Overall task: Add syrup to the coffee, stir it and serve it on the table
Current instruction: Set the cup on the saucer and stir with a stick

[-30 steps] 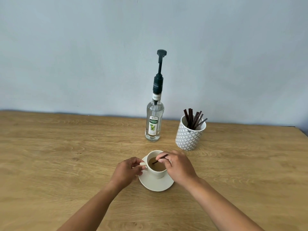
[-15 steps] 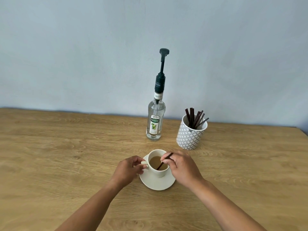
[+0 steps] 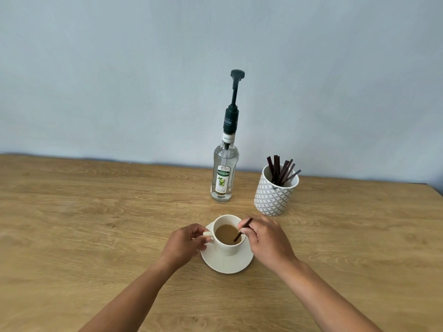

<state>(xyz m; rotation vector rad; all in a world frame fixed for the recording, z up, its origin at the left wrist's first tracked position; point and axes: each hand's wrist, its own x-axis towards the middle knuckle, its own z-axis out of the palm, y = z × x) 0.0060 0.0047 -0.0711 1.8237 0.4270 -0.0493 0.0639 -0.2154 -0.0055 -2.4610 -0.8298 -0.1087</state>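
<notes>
A white cup (image 3: 227, 248) of light brown coffee (image 3: 225, 233) stands on a white saucer (image 3: 226, 263) on the wooden table (image 3: 96, 224). My left hand (image 3: 185, 240) pinches the cup's handle from the left. My right hand (image 3: 266, 240) holds a dark stir stick (image 3: 242, 231) whose lower end dips into the coffee at the cup's right side. Behind the cup stands a clear syrup bottle (image 3: 223, 178) with a dark pump on top.
A white patterned holder (image 3: 274, 195) with several dark stir sticks stands right of the bottle, behind my right hand. A pale wall rises behind the table. The table's right corner edge shows at far right (image 3: 434, 190).
The stir stick has swung from lying low toward the left to tilting up-right, its tip moving to the cup's right side. My left hand stays on the handle.
</notes>
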